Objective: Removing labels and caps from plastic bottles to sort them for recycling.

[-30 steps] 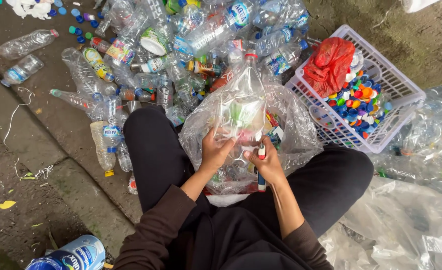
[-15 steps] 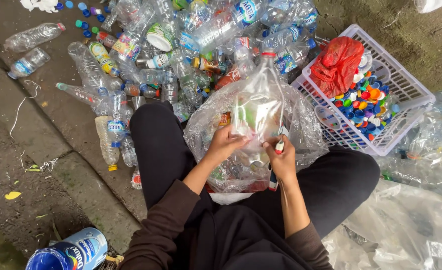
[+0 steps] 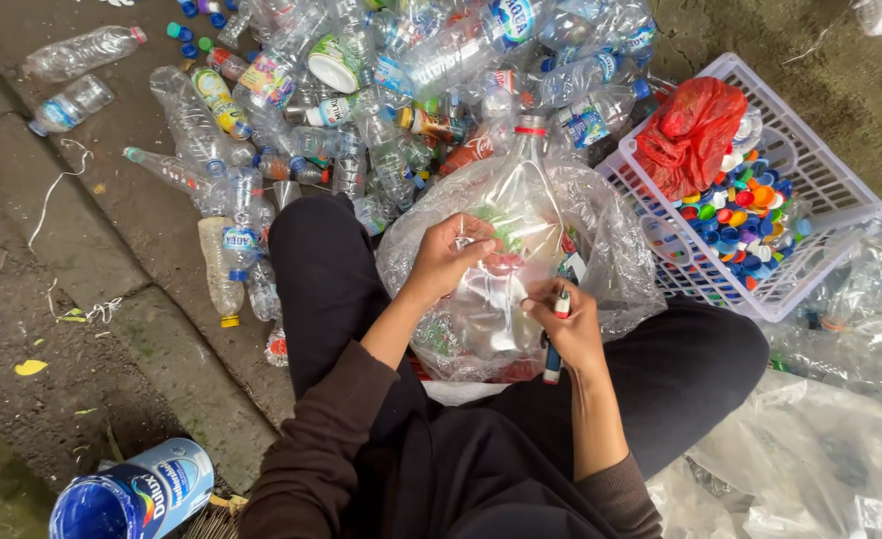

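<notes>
I sit cross-legged in dark clothes. A large clear plastic bottle [image 3: 521, 200] with a red neck ring lies over a clear plastic bag [image 3: 615, 260] in my lap. My left hand [image 3: 451, 255] grips the bottle's side near its label. My right hand [image 3: 566, 324] is shut on a small cutter [image 3: 555, 344] with a red and blue handle, held against the bottle's lower part.
A heap of empty plastic bottles [image 3: 361, 90] lies ahead. A white basket [image 3: 820, 200] at the right holds coloured caps [image 3: 745, 215] and a red bag [image 3: 690, 135]. A blue paint can [image 3: 136, 494] stands at the lower left. Clear plastic sheeting [image 3: 810, 459] lies at the lower right.
The big bottle has turned and shifted in my lap. My right hand has slid lower along it with the cutter, and my left hand has moved onto its side.
</notes>
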